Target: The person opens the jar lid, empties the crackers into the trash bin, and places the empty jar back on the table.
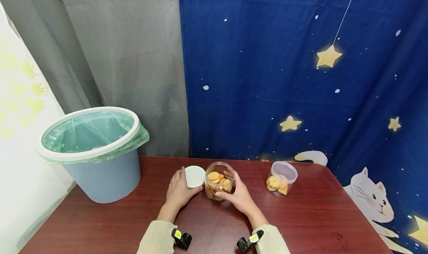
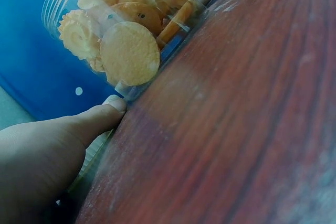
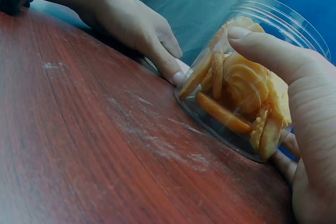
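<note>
A clear jar (image 1: 219, 194) stands lidless on the table, filled with round and flower-shaped biscuits (image 1: 219, 179). My right hand (image 1: 241, 195) grips the jar from its right side, with the thumb across the front, as the right wrist view (image 3: 315, 93) also shows. Left of the jar lies a white ribbed lid (image 1: 195, 175). Around that lid's left and near edges my left hand (image 1: 180, 189) curls, its thumb (image 2: 102, 116) reaching to the jar's base. Most of the lid is hidden in both wrist views.
A second clear jar (image 1: 279, 191) with biscuits and a translucent lid stands to the right on the dark red table (image 1: 321, 209). At the left is a blue bin (image 1: 110, 179) lined with a green bag. Curtains (image 1: 247, 79) hang behind the table.
</note>
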`<state>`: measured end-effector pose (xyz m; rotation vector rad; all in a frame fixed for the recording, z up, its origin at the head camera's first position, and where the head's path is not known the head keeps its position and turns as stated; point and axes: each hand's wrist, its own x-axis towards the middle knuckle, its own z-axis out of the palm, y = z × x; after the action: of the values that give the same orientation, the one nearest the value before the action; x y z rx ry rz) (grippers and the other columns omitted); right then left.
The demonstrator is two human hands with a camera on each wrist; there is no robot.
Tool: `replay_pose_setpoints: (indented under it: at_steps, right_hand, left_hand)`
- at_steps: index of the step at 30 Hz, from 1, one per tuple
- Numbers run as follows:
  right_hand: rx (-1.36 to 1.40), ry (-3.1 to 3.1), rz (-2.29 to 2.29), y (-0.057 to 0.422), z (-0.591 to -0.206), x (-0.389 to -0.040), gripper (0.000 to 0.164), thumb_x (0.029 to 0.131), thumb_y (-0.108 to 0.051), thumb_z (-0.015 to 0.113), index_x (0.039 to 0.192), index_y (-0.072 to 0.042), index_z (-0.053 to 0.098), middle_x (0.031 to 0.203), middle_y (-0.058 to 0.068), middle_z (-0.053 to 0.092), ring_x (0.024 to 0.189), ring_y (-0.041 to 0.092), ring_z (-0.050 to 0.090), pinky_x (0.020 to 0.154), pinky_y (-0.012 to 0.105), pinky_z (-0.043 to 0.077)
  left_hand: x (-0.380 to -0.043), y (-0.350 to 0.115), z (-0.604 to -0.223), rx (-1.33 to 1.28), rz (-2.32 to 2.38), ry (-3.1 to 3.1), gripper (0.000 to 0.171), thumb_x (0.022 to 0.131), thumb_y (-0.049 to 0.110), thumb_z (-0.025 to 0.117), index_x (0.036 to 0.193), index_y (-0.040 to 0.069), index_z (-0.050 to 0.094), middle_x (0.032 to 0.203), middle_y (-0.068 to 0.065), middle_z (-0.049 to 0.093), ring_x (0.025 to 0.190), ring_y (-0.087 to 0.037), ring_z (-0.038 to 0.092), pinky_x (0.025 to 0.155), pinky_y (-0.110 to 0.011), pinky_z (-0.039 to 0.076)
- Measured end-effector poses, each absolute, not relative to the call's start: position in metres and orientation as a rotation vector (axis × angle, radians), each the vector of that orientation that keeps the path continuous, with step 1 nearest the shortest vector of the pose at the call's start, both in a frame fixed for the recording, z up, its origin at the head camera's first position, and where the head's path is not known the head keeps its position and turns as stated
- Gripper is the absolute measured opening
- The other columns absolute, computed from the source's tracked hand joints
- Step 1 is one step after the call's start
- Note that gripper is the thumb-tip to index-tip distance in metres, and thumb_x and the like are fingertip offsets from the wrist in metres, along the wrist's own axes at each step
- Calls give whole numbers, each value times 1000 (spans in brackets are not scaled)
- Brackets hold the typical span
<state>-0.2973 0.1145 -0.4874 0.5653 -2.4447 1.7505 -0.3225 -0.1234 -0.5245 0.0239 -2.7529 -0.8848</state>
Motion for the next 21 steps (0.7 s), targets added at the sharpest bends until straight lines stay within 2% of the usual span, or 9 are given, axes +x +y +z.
replay_pose_setpoints:
  at_steps: [14,21]
  right_hand:
    - [565,-2464,1751,115,-485,-297,92,79,-13,86,155,-6,35,151,23,49,142,39,46,114,29,38]
    - [531,-2459,1733,116,-511,-313,96,77,-11,87,156,-8,34,152,18,51,143,33,47,116,33,37]
  left_hand:
    - [-322,-123,-524,13,-880,-2761,115,73,49,85,154,-10,28,151,-35,40,142,-48,39,116,-59,34]
    - [-320,-123,-523,11,-888,-2757,115,73,48,86,154,-10,28,151,-35,40,142,-49,39,116,-59,34]
